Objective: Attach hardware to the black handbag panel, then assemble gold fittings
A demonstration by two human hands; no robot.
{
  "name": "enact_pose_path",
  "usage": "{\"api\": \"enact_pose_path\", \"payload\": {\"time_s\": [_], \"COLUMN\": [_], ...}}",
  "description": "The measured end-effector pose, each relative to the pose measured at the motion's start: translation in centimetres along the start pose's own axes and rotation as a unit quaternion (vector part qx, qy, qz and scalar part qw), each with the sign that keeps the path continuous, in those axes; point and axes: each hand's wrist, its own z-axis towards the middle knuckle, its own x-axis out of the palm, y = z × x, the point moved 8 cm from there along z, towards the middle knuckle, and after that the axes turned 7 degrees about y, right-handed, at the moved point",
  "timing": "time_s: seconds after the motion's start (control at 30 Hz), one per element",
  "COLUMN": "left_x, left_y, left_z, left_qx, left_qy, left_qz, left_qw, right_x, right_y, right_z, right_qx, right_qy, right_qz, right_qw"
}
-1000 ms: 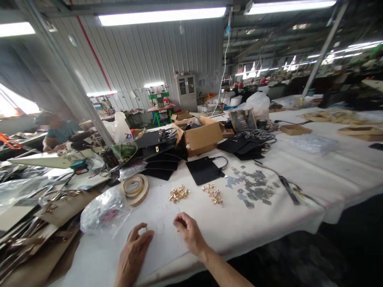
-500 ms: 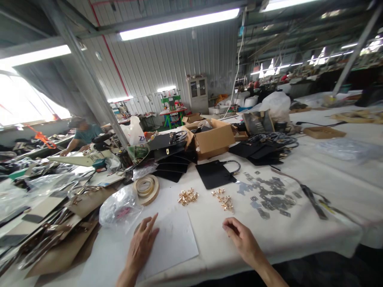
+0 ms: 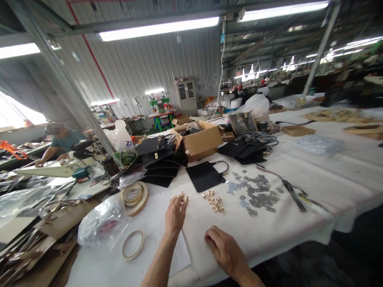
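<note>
My left hand reaches over a small pile of gold metal fittings, its fingers stretched out and touching or just above the pieces. Whether it grips one is hidden. My right hand is held above the near table edge with fingers curled in; anything inside them is out of sight. A second group of gold fittings lies beyond the right hand. To its right are many flat grey metal plates in a loose spread. A narrow ring of tape rests left of my left forearm, near a white sheet.
Larger tape rolls and a clear plastic bag stand at left. A black bag panel with handle lies ahead, before an open cardboard box. A dark strap lies right. Another person sits far left.
My left hand has moved forward and right, from the white sheet to the gold fittings. The tape ring now shows in full. My right hand's fingers are curled tighter, and the view has turned right.
</note>
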Motion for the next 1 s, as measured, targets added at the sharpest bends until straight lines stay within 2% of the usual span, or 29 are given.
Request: {"api": "enact_pose_path", "payload": {"time_s": [0.1, 0.2, 0.33, 0.47, 0.53, 0.6, 0.67, 0.77, 0.87, 0.93, 1.0], "left_x": [2.1, 3.3, 3.5, 2.8, 2.0, 1.4, 1.4, 2.6, 3.5, 3.6, 3.4], "left_y": [-0.7, -0.5, -0.2, -0.3, 0.0, 0.8, 2.2, 4.1, 4.2, 3.6, 3.0], "left_z": [1.8, 2.5, 2.2, 1.3, 0.8, 0.1, -1.0, -3.2, -5.6, -6.7, -7.3], "left_qx": [-0.040, -0.062, -0.019, 0.054, 0.070, 0.060, 0.020, -0.055, -0.087, -0.093, -0.097], "left_qy": [0.009, 0.011, -0.028, -0.068, -0.102, -0.140, -0.160, -0.149, -0.122, -0.101, -0.086], "left_qz": [0.066, 0.118, 0.100, -0.005, -0.075, -0.157, -0.256, -0.407, -0.498, -0.511, -0.506], "left_qw": [0.997, 0.991, 0.994, 0.996, 0.989, 0.976, 0.953, 0.900, 0.854, 0.849, 0.853], "right_x": [0.3, 0.8, 1.2, 1.4, 1.4, 1.3, 1.2, 1.1, 1.3, 1.6, 2.4], "right_y": [-0.2, -0.5, -1.0, -1.1, -1.0, -0.9, -0.7, -1.0, -2.3, -3.3, -4.0], "right_z": [0.0, 0.0, 0.2, 0.3, 0.3, 0.1, -0.1, -0.2, 0.6, 1.8, 3.5], "right_qx": [-0.011, -0.024, -0.040, -0.032, -0.018, -0.007, 0.003, 0.021, 0.067, 0.109, 0.136], "right_qy": [-0.009, -0.016, -0.014, -0.001, 0.007, 0.014, 0.018, 0.022, 0.009, -0.006, -0.025], "right_qz": [-0.011, -0.016, -0.023, -0.027, -0.026, -0.018, -0.002, 0.043, 0.118, 0.202, 0.318], "right_qw": [1.000, 0.999, 0.999, 0.999, 0.999, 1.000, 1.000, 0.999, 0.991, 0.973, 0.938]}}
